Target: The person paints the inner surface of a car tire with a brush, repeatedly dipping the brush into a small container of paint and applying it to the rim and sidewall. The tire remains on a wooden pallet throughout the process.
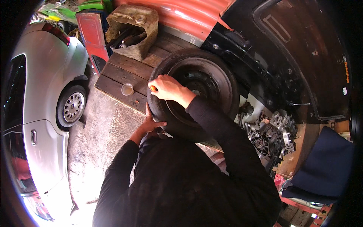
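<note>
A black tyre (174, 130) on a dark steel wheel rim (223, 81) lies flat on a wooden plank platform (113, 77). My right hand (170, 90) reaches over its left side, fingers closed around a small orange piece (154, 88), perhaps a handle; the rest of it is hidden. Against the near left edge of the tyre rests my left hand (146, 125), thumb stretched out and fingers apart along the rubber. Just left of the tyre stands a clear plastic cup (127, 89) with some pale liquid in it.
A cut-open, grimy jerrycan (149, 19) holding dark tools stands behind the cup. A silver car (49, 90) is parked at left. Black vehicle panels (287, 49) lean at the right, above metal engine parts (268, 132) and a dark blue cloth (321, 166).
</note>
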Tool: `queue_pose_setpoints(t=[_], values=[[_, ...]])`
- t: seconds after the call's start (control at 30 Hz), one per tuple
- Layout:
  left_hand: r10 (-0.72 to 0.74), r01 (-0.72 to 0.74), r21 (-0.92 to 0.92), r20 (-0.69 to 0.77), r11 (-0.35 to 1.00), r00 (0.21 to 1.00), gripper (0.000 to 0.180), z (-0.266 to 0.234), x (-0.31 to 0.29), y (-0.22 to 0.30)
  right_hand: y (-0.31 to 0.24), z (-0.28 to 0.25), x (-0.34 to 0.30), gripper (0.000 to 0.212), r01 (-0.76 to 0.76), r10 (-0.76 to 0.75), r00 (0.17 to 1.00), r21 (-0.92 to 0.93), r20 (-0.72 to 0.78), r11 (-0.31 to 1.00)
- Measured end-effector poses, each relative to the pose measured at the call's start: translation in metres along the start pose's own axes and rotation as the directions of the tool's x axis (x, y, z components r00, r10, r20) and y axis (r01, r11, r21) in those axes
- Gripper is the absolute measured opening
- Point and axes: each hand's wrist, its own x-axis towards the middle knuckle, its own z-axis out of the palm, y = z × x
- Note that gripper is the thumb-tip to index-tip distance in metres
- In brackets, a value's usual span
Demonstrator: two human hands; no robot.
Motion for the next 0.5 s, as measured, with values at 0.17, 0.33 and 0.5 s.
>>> queue_pose_setpoints(t=[0.17, 0.33, 0.5], values=[[0.01, -0.01, 0.015, -0.029, 1.0, 1.0, 0.163, 0.002, -0.004, 0.006, -0.009, -0.003, -0.008, 0.013, -0.004, -0.023, 0.979, 0.133, 0.201, 0.991], [0.024, -0.023, 0.013, -0.055, 1.0, 0.998, 0.161, 0.003, -0.007, 0.02, -0.005, -0.004, -0.005, 0.015, -0.001, 0.006, 0.998, 0.067, -0.065, 0.998], [0.033, -0.033, 0.0, -0.089, 0.999, 0.995, 0.161, 0.004, -0.011, 0.017, -0.016, -0.024, -0.019, 0.014, 0.018, -0.064, 0.985, 0.275, 0.158, 0.961]])
